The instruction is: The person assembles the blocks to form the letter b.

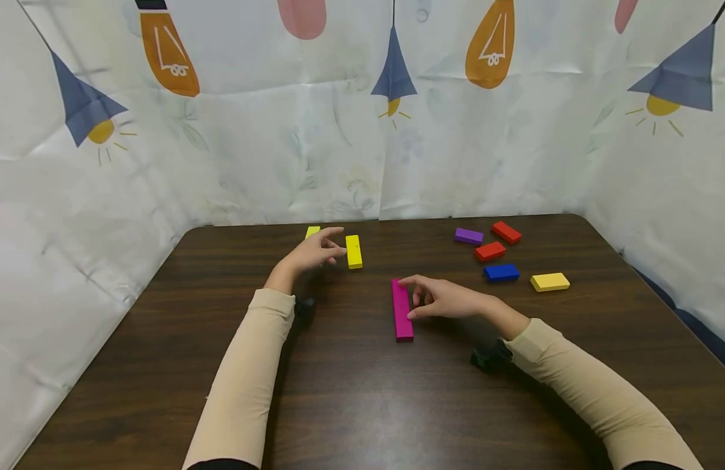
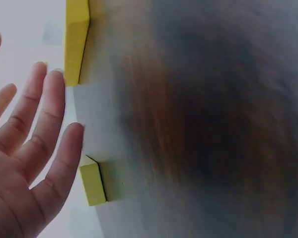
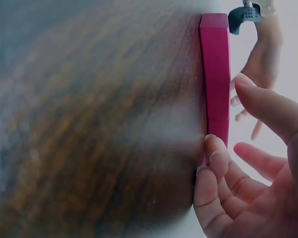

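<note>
Two magenta blocks (image 1: 403,324) lie end to end in one line on the table. My right hand (image 1: 450,297) is at their right side, index finger by the far end and thumb by the near block. The right wrist view shows its other fingers loosely bent beside the magenta row (image 3: 216,69). Further back, my left hand (image 1: 308,256) hovers with fingers spread between two yellow blocks, holding neither. One yellow block (image 1: 354,253) stands just right of its fingertips; the other yellow block (image 1: 312,230) is partly hidden behind the hand.
At the back right of the dark wooden table (image 1: 350,405) lie a purple block (image 1: 469,236), two red blocks (image 1: 490,252), a blue block (image 1: 501,273) and a paler yellow block (image 1: 550,282). A patterned white curtain (image 1: 250,156) hangs behind the table.
</note>
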The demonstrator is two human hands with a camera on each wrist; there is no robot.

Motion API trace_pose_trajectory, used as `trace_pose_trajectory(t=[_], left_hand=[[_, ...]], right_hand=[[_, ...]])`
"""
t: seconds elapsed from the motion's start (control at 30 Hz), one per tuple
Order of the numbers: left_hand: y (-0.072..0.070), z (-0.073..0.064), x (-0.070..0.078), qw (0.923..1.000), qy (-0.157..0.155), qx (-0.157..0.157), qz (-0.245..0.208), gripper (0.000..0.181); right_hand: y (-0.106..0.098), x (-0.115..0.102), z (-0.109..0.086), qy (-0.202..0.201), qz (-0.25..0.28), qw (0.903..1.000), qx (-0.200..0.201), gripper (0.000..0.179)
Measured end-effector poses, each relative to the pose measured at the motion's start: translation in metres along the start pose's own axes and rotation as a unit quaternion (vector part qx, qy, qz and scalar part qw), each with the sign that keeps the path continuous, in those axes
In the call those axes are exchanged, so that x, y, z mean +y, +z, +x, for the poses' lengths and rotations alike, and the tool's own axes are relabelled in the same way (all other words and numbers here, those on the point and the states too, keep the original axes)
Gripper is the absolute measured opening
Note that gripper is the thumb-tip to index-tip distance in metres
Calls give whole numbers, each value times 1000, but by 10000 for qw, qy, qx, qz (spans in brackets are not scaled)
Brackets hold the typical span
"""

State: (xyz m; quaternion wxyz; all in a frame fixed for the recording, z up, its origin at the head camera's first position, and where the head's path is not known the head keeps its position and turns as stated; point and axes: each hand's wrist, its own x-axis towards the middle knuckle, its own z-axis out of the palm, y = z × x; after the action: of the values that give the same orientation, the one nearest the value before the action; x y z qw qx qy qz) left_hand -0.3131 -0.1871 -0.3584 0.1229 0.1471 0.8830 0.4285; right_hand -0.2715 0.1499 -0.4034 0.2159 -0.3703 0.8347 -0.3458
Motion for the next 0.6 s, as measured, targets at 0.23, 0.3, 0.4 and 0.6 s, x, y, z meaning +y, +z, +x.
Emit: trace_pose_trajectory(t=[0.23,0.3,0.4,0.6], left_hand=[[1,11,-2,9983,-457,-221,-284,75],[1,12,-3,9977,-548,-229,-322,77],[2,15,-3,9971,-636,-253,-324,81],[4,22,-1,9956,-843,-271,-298,89]], right_hand=[[-3,-26,-9,110,-54,9999,-20,75],[-2,-27,-9,109,-145,9998,-12,74],[-1,-28,-8,168,-240,9996,-14,72],[1,-30,-5,396,-252,9989,28,69]])
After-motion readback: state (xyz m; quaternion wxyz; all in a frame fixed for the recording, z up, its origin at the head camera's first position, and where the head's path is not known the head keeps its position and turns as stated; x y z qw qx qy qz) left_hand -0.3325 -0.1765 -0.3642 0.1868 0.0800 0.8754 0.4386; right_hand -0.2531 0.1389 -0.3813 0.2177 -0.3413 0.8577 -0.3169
